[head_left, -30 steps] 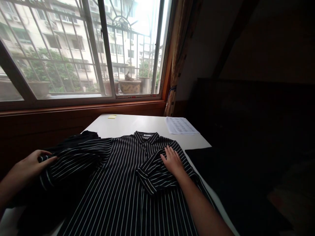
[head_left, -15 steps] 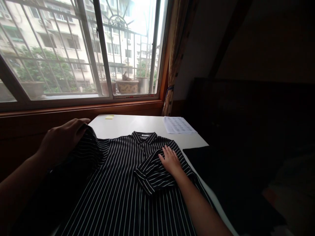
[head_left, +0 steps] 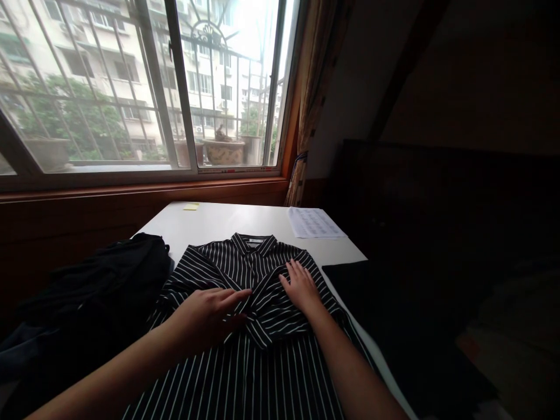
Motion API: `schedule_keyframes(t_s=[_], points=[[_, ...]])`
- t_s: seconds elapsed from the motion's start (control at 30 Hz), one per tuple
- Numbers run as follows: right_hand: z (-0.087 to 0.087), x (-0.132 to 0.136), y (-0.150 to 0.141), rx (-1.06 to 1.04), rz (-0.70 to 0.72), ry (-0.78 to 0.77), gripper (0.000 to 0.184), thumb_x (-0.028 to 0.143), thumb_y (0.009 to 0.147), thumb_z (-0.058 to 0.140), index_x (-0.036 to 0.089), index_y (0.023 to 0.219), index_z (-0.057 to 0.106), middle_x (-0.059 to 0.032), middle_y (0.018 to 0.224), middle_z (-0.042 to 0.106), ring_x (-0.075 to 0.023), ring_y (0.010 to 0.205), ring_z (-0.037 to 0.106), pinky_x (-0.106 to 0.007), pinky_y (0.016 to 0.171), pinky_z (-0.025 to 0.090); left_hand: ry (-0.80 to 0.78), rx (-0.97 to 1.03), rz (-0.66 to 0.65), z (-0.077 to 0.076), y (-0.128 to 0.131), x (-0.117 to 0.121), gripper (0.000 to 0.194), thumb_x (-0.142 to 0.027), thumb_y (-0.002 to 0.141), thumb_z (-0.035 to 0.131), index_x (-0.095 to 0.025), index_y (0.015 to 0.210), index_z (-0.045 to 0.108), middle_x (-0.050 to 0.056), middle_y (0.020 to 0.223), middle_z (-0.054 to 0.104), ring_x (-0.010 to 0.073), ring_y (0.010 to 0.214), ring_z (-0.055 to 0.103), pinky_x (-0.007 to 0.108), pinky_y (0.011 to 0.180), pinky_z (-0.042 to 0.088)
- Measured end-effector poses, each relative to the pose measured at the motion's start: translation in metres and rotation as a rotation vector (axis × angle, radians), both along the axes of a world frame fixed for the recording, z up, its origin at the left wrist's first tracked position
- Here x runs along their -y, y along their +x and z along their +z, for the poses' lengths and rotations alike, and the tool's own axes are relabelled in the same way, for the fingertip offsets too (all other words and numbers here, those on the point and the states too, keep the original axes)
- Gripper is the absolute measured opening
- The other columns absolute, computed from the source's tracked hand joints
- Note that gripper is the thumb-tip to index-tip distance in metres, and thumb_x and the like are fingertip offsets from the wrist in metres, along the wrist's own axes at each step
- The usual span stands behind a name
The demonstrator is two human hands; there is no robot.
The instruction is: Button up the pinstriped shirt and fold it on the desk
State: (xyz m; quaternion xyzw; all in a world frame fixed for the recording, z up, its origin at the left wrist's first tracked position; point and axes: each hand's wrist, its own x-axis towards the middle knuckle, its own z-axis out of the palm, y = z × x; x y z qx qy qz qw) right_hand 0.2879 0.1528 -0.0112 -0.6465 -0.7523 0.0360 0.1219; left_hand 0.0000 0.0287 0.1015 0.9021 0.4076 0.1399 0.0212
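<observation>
A black shirt with white stripes (head_left: 245, 373) lies front up, its collar toward the window. My left hand (head_left: 205, 318) is over the chest with the left sleeve folded inward beneath it. Its fingers and thumb are around the end of that sleeve, and the cuff is mostly hidden by the hand. Flat on the other sleeve (head_left: 273, 318), which is folded across the front, rests my right hand (head_left: 301, 286), open with fingers spread. The two sleeves meet near the shirt's middle.
Under the shirt is a white table (head_left: 227, 216), bearing a yellow sticky note (head_left: 191, 206) and printed sheets (head_left: 315, 223). Dark clothes (head_left: 109, 274) are heaped at the left. Dark cloth (head_left: 350, 280) lies along the right edge. Behind stands a barred window (head_left: 184, 87) with a curtain (head_left: 301, 146).
My left hand has carried the left-side sleeve from beyond the table's left edge inward over the chest. The dark heap there now shows. My right hand stays in place.
</observation>
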Motion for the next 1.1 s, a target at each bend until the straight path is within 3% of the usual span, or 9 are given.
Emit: schedule_keyframes(t_s=[0.1, 0.2, 0.37, 0.5, 0.6, 0.67, 0.83, 1.1], points=[[-0.001, 0.0, 0.001, -0.024, 0.006, 0.016, 0.065, 0.048, 0.1, 0.038, 0.01, 0.152, 0.039, -0.0118, 0.162, 0.029, -0.0255, 0.15, 0.022, -0.042, 0.122, 0.011, 0.018, 0.042, 0.115, -0.012, -0.042, 0.004, 0.039, -0.024, 0.098, 0.045, -0.028, 0.137, 0.053, 0.006, 0.123, 0.068, 0.0234, 0.11, 0.066, 0.04, 0.091, 0.057], [0.003, 0.002, 0.001, -0.064, 0.013, 0.045, 0.062, 0.044, 0.098, 0.042, 0.008, 0.149, 0.042, -0.0141, 0.159, 0.034, -0.0277, 0.148, 0.026, -0.043, 0.122, 0.015, 0.042, 0.048, 0.278, -0.028, -0.095, 0.003, 0.048, -0.016, 0.089, 0.049, -0.028, 0.134, 0.056, 0.004, 0.129, 0.065, 0.0236, 0.117, 0.061, 0.041, 0.099, 0.054], [0.033, 0.013, -0.013, -0.159, 0.064, 0.143, 0.047, 0.035, 0.099, 0.042, 0.011, 0.138, 0.053, -0.0161, 0.145, 0.05, -0.0273, 0.135, 0.043, -0.04, 0.117, 0.028, 0.039, 0.014, 0.374, -0.063, -0.15, 0.012, 0.062, -0.016, 0.081, 0.053, -0.031, 0.141, 0.05, 0.003, 0.143, 0.053, 0.0263, 0.129, 0.053, 0.042, 0.108, 0.048], [0.056, 0.034, -0.051, -0.236, 0.266, 0.111, 0.034, 0.044, 0.098, 0.05, 0.023, 0.12, 0.064, -0.0069, 0.114, 0.066, -0.0209, 0.11, 0.059, -0.031, 0.101, 0.043, 0.074, 0.01, 0.417, -0.084, -0.157, 0.014, 0.054, -0.019, 0.088, 0.049, -0.026, 0.141, 0.05, 0.007, 0.141, 0.054, 0.0266, 0.124, 0.056, 0.042, 0.107, 0.048], [0.059, 0.049, -0.081, -0.395, 0.388, -0.089, 0.043, 0.043, 0.088, 0.066, 0.022, 0.125, 0.061, -0.006, 0.106, 0.067, -0.0216, 0.098, 0.062, -0.033, 0.089, 0.047, 0.091, 0.021, 0.455, -0.091, -0.155, 0.012, 0.05, -0.02, 0.092, 0.044, -0.025, 0.142, 0.049, 0.008, 0.137, 0.056, 0.0262, 0.117, 0.059, 0.042, 0.103, 0.049], [0.056, 0.056, -0.095, -0.469, 0.373, -0.179, 0.047, 0.036, 0.082, 0.072, 0.021, 0.125, 0.061, -0.0064, 0.104, 0.067, -0.0222, 0.095, 0.062, -0.033, 0.086, 0.047, 0.083, 0.035, 0.471, -0.092, -0.155, 0.011, 0.048, -0.022, 0.094, 0.042, -0.024, 0.142, 0.047, 0.008, 0.132, 0.058, 0.0263, 0.113, 0.06, 0.042, 0.099, 0.05], [0.054, 0.055, -0.106, -0.587, 0.321, -0.245, 0.033, 0.021, 0.08, 0.066, 0.022, 0.113, 0.065, 0.0004, 0.081, 0.062, -0.0178, 0.078, 0.061, -0.031, 0.077, 0.047, 0.076, 0.055, 0.522, -0.091, -0.155, 0.011, 0.045, -0.024, 0.095, 0.041, -0.021, 0.139, 0.05, 0.008, 0.115, 0.063, 0.0274, 0.105, 0.06, 0.042, 0.095, 0.05], [0.058, 0.046, -0.091, -0.791, 0.199, -0.451, 0.03, 0.022, 0.086, 0.046, 0.02, 0.116, 0.048, 0.0037, 0.078, 0.057, -0.0118, 0.058, 0.059, -0.022, 0.051, 0.05, 0.053, 0.082, 0.495, -0.093, -0.157, 0.011, 0.043, -0.018, 0.095, 0.04, -0.027, 0.133, 0.056, 0.006, 0.112, 0.062, 0.0238, 0.098, 0.06, 0.037, 0.086, 0.052]])
